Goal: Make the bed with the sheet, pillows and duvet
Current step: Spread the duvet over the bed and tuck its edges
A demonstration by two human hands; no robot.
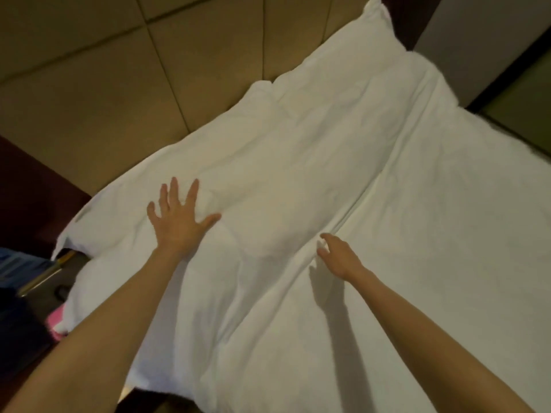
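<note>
A white pillow [298,162] lies along the head of the bed, against the padded tan headboard [104,93]. My left hand [179,219] lies flat on its near left part, fingers spread and straight. My right hand [338,254] rests at the pillow's lower edge, where it meets the white sheet [462,248], fingers loosely extended. A second white pillow [378,28] stands at the far right of the headboard. No duvet can be told apart from the other white bedding.
A dark wooden bedside unit [26,204] stands at the left, with a blue object [18,266] and something pink [55,320] beside the bed's edge. A dark frame and a wall [477,40] lie at the upper right.
</note>
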